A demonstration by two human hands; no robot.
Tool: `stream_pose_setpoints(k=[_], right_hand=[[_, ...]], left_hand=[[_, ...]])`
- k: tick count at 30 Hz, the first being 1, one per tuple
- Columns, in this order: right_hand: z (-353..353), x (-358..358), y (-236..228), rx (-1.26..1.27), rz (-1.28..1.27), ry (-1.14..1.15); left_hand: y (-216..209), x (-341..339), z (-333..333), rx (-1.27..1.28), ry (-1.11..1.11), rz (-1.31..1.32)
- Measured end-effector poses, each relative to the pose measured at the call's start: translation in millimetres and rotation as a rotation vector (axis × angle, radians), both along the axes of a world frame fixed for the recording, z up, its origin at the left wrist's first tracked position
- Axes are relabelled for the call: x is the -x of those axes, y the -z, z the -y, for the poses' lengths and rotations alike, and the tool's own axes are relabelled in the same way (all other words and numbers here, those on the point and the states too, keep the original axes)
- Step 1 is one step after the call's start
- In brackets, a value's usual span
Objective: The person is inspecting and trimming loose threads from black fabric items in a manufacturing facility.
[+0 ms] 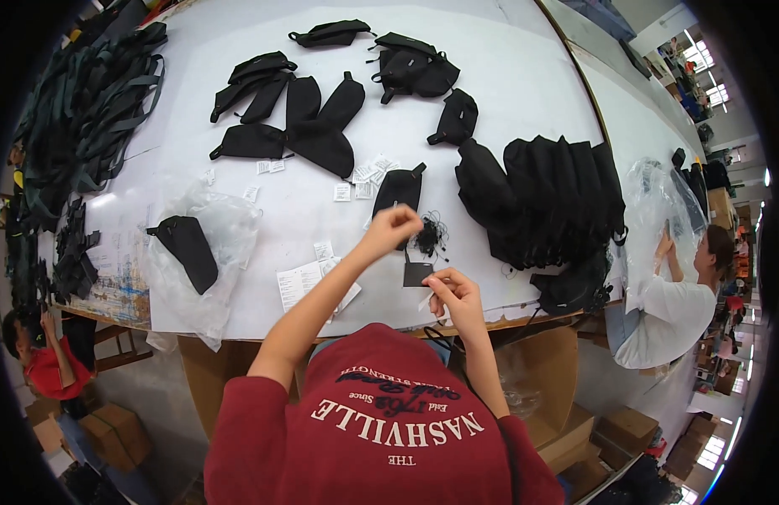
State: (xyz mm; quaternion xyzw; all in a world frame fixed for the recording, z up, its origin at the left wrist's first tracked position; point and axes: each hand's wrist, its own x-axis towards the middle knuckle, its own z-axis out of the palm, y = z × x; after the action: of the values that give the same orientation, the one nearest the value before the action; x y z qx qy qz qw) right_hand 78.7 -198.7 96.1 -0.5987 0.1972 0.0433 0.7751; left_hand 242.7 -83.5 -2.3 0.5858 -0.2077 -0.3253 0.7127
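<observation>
My left hand (395, 225) is raised over a black pouch (398, 187), its fingertips pinched together; whatever they hold is too fine to make out. Closer to me, my right hand (457, 296) is closed with its fingers at the edge of a small black square tag (418, 275). A sliver of white shows beneath those fingers. Between the hands and the stacked bags lies a tangle of thin black cords (429, 236). Printed white sheets (301, 286) lie left of my right hand, partly behind my left forearm. Small white labels (368, 174) are scattered beyond.
Black bags (562, 189) stand in a row at right. Several black pouches (322, 126) lie farther back. One pouch (188, 252) rests on clear plastic (238, 227) at left, near heaped dark straps (87, 109). Co-workers are at left (57, 362) and right (675, 295).
</observation>
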Motion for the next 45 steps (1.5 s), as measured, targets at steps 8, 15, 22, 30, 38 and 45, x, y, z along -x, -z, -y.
stream_pose_setpoints(k=[8, 15, 22, 30, 38, 45], right_hand=[[6.5, -3.3, -3.5, 0.135, -0.003, 0.129], [11.5, 11.0, 2.9, 0.207, -0.062, 0.097], [-4.1, 5.4, 26.3, 0.207, -0.107, -0.078], [-25.8, 0.9, 55.6, 0.539, 0.022, -0.254], [-38.0, 17.6, 53.6, 0.592, 0.079, -0.286], [-44.5, 34.2, 44.4, 0.586, 0.125, -0.298]], left_hand=[[55.4, -82.9, 80.8, -0.900, -0.148, 0.688], [-7.2, -38.1, 33.1, -0.444, -0.114, 0.699], [-48.6, 60.4, -63.9, -0.280, 0.100, 0.536], [-40.9, 93.1, -99.5, -0.420, 0.258, 0.535], [-64.7, 101.9, -110.8, -0.482, 0.196, 0.647], [-68.1, 132.8, -106.6, -0.450, -0.244, 0.576]])
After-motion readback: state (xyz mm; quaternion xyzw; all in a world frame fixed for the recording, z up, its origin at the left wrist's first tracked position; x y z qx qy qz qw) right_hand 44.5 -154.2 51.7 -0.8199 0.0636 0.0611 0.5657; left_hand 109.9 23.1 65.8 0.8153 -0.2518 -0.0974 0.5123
